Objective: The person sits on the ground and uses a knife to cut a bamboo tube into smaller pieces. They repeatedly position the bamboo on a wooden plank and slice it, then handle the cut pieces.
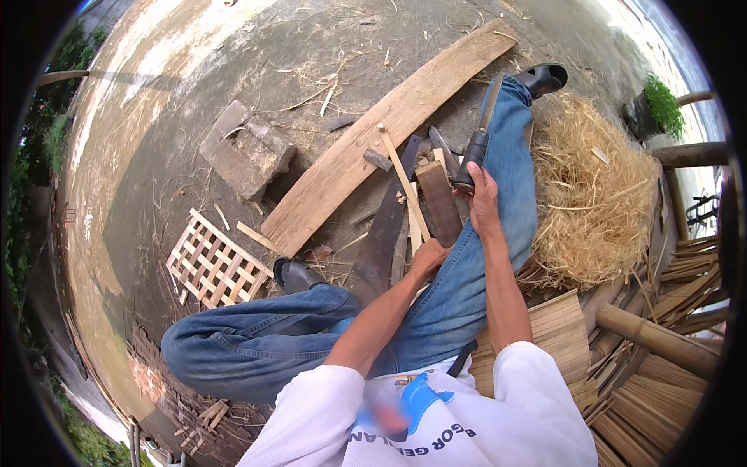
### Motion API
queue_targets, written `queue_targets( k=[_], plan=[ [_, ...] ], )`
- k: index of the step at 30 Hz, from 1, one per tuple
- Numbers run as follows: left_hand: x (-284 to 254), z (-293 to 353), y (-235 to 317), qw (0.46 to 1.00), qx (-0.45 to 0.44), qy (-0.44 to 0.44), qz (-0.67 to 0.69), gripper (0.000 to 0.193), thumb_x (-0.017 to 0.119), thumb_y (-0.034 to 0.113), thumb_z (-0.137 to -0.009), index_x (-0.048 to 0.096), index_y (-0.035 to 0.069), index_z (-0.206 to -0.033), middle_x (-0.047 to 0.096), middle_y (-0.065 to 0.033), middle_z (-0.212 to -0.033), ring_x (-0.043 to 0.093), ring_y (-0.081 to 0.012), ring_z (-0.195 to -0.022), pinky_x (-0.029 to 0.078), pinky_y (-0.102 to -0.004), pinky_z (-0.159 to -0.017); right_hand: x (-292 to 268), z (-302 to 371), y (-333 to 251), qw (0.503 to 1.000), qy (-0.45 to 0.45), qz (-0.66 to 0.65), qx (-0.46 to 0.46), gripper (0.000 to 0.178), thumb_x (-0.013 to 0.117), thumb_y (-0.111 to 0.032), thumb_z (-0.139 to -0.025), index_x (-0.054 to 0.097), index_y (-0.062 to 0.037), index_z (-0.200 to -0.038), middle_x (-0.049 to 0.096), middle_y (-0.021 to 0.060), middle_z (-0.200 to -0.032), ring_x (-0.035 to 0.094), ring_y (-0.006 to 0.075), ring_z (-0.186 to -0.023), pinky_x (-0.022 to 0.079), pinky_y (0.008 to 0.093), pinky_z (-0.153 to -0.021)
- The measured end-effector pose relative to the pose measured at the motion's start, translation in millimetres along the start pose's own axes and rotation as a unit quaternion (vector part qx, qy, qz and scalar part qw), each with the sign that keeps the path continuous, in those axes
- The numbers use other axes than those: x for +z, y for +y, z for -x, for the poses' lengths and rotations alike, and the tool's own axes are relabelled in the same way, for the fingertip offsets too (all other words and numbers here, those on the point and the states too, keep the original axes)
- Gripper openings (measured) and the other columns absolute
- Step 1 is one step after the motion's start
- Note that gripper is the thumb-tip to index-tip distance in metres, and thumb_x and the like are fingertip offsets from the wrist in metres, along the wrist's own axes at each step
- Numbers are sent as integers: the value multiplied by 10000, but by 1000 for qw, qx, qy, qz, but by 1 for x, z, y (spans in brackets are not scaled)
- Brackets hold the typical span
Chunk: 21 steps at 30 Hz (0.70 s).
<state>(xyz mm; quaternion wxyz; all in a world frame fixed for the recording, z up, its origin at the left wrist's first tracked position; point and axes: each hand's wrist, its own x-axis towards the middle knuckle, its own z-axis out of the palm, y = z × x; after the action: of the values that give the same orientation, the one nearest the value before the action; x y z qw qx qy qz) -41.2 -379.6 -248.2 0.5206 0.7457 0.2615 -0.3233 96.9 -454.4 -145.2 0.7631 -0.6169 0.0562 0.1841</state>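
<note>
Lattice: woven slat panel (214,267) lies flat on the concrete at our far left, beside our left shoe (296,274), out of the way of the cutting.
Block: broken grey slab (247,149) sits further out, apart from everything we handle.
Plank: long pale board (385,132) runs diagonally across the ground, with dark offcuts (383,229) lying against its lower edge.
Left hand: our left hand (429,257) closes its fingers round the near end of a thin bamboo strip (404,183); we judge this grip steadies the strip so the blade can work along it.
Strip: it points away from us, rising between our legs toward the plank.
Right hand: our right hand (483,201) is wrapped tight on the dark handle of a long knife (481,134), resting over our right thigh for support, as we read it.
Straw: heap of shavings (595,194) piles on our right, just beside that leg.
Bundles: stacked split slats (661,389) lie at the lower right, near to hand.
</note>
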Motion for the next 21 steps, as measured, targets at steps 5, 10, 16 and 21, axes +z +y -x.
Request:
queue_targets(
  k=[5,10,16,21],
  plan=[
    [24,9,27,994,-77,76,-32,781,745,666,-758,761,-45,-1082,731,-290,-1108,713,-440,-1066,563,-486,-879,-16,1,6,1000,21,7,1,337,670,-411,-995,611,-93,-1087,627,0,-885,636,97,-778,570,289,-672],
    [-22,14,8,999,-6,-7,36,792,779,681,-725,727,-37,-1055,744,-201,-913,766,-327,-878,592,-407,-714,-7,2,-4,999,26,-14,-26,342,678,-396,-993,595,-84,-1106,611,-6,-891,626,88,-769,568,267,-660],
    [-126,23,21,994,9,3,106,726,785,674,-782,615,-23,-891,745,-167,-824,753,-215,-697,602,-327,-599,-7,0,-7,997,38,9,-62,351,689,-384,-988,580,-72,-1106,583,3,-917,606,85,-739,564,255,-655],
    [-84,26,41,992,-30,-25,-123,933,670,885,-697,688,-31,-871,752,-198,-901,763,-302,-752,605,-410,-683,-18,2,3,997,50,-4,-58,347,696,-389,-984,579,-72,-1064,578,8,-866,597,98,-709,560,269,-655]
  ],
)
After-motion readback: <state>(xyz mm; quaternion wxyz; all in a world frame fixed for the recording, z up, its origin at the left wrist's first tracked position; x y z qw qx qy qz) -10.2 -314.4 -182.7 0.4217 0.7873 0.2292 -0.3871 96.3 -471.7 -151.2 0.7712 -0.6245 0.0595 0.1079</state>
